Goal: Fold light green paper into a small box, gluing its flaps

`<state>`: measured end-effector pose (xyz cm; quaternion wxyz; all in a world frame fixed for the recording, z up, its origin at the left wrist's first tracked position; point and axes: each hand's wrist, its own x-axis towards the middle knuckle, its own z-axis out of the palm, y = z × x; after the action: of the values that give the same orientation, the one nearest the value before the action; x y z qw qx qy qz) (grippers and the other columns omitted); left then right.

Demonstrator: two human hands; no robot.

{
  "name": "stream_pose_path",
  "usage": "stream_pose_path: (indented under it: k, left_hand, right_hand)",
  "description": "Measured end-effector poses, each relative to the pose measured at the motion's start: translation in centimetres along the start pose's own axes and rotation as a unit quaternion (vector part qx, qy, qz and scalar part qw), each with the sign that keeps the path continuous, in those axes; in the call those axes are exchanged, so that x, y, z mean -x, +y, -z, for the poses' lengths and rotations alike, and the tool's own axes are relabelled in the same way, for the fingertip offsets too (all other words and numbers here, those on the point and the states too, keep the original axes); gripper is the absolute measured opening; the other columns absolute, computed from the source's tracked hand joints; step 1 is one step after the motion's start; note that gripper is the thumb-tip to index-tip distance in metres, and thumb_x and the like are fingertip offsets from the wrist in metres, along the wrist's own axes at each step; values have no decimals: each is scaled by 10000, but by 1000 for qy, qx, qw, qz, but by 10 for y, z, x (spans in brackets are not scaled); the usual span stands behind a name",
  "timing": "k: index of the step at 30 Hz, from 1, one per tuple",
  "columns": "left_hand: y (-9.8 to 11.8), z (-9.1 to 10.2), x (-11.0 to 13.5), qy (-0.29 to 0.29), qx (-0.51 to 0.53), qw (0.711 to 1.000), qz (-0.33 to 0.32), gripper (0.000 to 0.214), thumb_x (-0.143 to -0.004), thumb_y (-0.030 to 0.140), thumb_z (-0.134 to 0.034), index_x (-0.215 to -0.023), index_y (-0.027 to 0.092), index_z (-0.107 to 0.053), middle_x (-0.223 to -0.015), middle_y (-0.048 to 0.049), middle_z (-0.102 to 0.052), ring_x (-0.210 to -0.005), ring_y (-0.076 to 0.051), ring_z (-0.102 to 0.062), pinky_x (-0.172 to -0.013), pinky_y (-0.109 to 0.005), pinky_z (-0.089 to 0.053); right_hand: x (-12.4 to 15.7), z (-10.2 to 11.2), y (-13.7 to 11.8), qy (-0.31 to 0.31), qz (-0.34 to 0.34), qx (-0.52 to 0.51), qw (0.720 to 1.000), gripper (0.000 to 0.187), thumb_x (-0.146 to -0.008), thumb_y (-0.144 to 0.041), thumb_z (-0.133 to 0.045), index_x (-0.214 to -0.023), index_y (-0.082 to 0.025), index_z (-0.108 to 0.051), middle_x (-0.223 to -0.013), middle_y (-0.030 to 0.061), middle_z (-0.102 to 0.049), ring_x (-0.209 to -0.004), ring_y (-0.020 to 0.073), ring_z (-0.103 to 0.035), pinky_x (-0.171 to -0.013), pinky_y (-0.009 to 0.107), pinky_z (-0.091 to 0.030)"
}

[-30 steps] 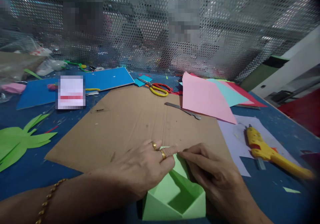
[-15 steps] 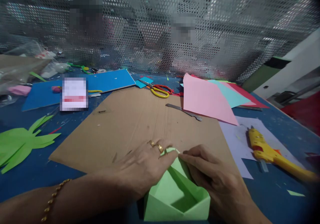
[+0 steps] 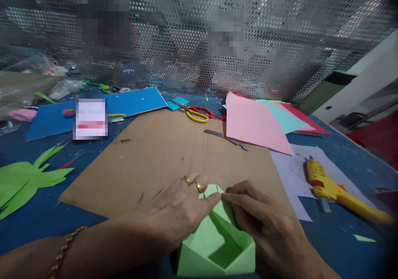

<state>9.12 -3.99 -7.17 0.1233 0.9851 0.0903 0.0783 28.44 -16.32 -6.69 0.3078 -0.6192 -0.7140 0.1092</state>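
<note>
A light green folded paper box [image 3: 230,266] lies at the near edge of the brown cardboard, its open end toward me. My left hand [image 3: 183,208], with gold rings, presses on the box's far left part, the thumb on the paper near its top fold. On the opposite side, my right hand [image 3: 264,217] pinches the paper's far right edge between thumb and fingers. Both hands are closed on the paper, and their tips nearly meet. Some of the left fingers are hidden behind the hand and paper.
Brown cardboard [image 3: 155,158] lies under the hands. Beyond are scissors [image 3: 197,114], a metal blade [image 3: 226,139] and pink paper [image 3: 255,123]. A yellow glue gun [image 3: 329,188] rests at right, green paper leaves [image 3: 27,177] at left. A perforated metal screen [image 3: 186,38] stands behind.
The hands keep hold of the green paper box with almost no movement. The left fingers have lifted slightly off its far end, showing more paper. The whole view has shifted a little.
</note>
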Motion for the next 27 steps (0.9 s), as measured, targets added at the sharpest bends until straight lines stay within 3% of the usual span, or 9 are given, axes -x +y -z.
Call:
stream_pose_path:
  k: [6,16,20,24,27]
  left_hand:
    - [-1,-2,1,-3,-7,1000,-10,407,-929,133,-419,-1325,223,-453,-1134,-78,-503,-1009,-245,-489,-810,-333,-438]
    - [4,9,-5,-40,2,999,-1,503,-801,142,-540,-1299,186,-484,-1110,-99,-516,-968,-248,-498,-765,-305,-441]
    - [2,8,-2,-11,-6,1000,-23,551,-831,100,-505,-1371,171,-428,-1081,-93,-528,-987,-247,-498,-823,-321,-440]
    - [-2,18,7,7,130,991,35,566,-824,49,-482,-1357,225,-412,-1179,-80,-509,-1034,-215,-529,-880,-323,-471]
    - [-7,28,8,16,301,949,95,474,-836,22,-425,-1274,203,-441,-1151,-77,-515,-950,-166,-583,-854,-320,-517]
  right_hand:
    - [-1,7,3,64,-39,37,996,169,-919,-116,-512,-949,-209,-649,-893,19,-656,-779,118,-636,-674,220,-501]
    - [3,0,4,7,21,46,999,319,-970,-94,-440,-1191,-219,-634,-956,55,-616,-804,128,-618,-669,250,-505]
    - [-1,-2,1,-2,59,83,995,321,-947,-107,-453,-1188,-194,-647,-936,79,-617,-765,155,-630,-621,271,-517]
    - [-3,-2,-1,-15,66,77,995,345,-911,-128,-487,-1219,-186,-629,-954,90,-624,-751,168,-645,-593,270,-523]
    - [0,-3,2,-29,57,86,994,359,-921,-149,-484,-1251,-210,-611,-990,94,-622,-764,170,-650,-602,272,-523]
